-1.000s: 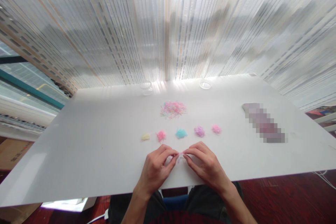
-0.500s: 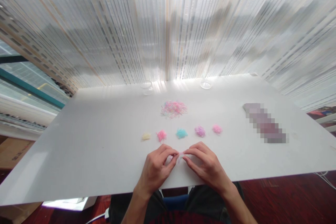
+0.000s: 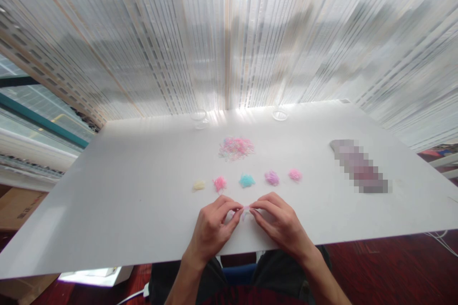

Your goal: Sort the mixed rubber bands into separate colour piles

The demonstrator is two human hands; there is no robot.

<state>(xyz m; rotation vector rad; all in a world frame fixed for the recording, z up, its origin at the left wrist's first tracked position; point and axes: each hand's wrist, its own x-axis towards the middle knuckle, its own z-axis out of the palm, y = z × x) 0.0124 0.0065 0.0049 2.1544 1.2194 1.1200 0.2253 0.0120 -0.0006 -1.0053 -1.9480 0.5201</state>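
My left hand (image 3: 214,221) is closed in a pinch on one side of a small tuft of thin pastel strands (image 3: 246,215), near the front of the table. From the other side, thumb and forefinger of my right hand (image 3: 281,219) pinch the same tuft. Its pinched ends are hidden by the fingertips. Beyond my hands runs a row of small strand piles: pale yellow (image 3: 199,185), bright pink (image 3: 219,183), turquoise (image 3: 246,180), purple (image 3: 272,177) and light pink (image 3: 295,175). A larger mixed pile of pink and pastel strands (image 3: 236,148) lies behind them.
Two clear round containers (image 3: 201,120) (image 3: 280,114) stand at the far edge of the white table (image 3: 118,190), by a striped curtain (image 3: 161,33). A pixelated flat object (image 3: 359,167) lies at the right. Below left are a cardboard box (image 3: 19,207) and a white cable (image 3: 132,297).
The thumb and forefinger of my right hand have come closer together at the tuft. My left hand keeps its pinch, and the piles lie as before.
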